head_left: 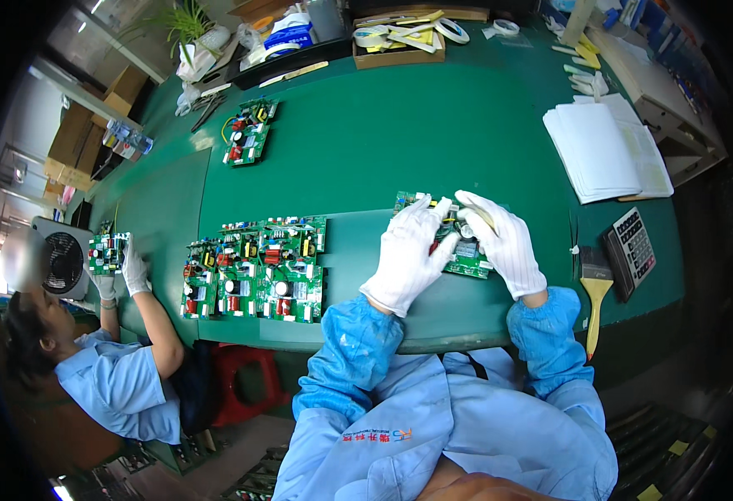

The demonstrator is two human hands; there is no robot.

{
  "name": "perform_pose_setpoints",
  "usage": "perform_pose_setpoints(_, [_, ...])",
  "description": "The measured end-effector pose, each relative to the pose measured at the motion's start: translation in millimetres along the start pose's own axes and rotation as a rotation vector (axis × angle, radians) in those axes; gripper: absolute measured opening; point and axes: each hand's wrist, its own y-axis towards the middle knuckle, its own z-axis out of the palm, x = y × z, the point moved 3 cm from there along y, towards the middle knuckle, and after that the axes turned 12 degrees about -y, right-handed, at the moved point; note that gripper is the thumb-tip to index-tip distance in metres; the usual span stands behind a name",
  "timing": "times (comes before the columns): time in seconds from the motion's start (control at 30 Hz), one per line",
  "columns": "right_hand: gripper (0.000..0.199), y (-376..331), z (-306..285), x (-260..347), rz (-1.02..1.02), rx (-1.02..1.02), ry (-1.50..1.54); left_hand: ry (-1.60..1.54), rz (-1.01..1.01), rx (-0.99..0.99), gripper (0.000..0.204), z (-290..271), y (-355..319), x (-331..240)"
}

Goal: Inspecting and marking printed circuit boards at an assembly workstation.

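Head view: a flat green circuit board (467,250), likely light, stiff, breakable and best held by its edges, is pinned on the green table (366,134) by the white-gloved left hand (410,250) and pinched by the right hand (504,238).

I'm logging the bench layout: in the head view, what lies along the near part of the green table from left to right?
Block of green circuit boards → left hand → right hand → yellow-handled brush → grey calculator.

Brush (595,294) right of circuit board (465,253)
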Motion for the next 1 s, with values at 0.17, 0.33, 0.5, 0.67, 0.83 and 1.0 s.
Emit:
perform_pose_setpoints(0.17, [0.029,-4.3,6.3,-24.0,-0.24,0.059,-0.32,-0.1,0.095,0.063,0.04,-4.3,5.1,10.8])
perform_pose_setpoints(0.33, [0.03,-13.1,10.5,-36.7,-0.486,-0.146,-0.53,0.187,0.216,-0.04,0.014,9.0,20.4,-4.0])
perform_pose_setpoints(0.5, [0.028,-13.0,11.1,-33.7,-0.344,-0.14,-0.367,0.484,0.178,-0.172,0.015,7.0,22.9,-7.4])
perform_pose_setpoints(0.67, [0.026,-10.7,3.6,-21.1,-0.327,-0.109,-0.329,0.261,0.19,-0.189,0.019,8.6,15.6,-18.3])
perform_pose_setpoints(0.83, [0.026,-16.3,9.9,-21.5,-0.256,-0.111,-0.324,0.194,0.188,-0.124,0.022,6.4,6.9,-23.2])
perform_pose_setpoints(1.0, [0.026,-18.4,13.5,-20.7,-0.207,-0.113,-0.325,0.366,0.197,-0.143,0.022,8.1,3.4,-26.6])
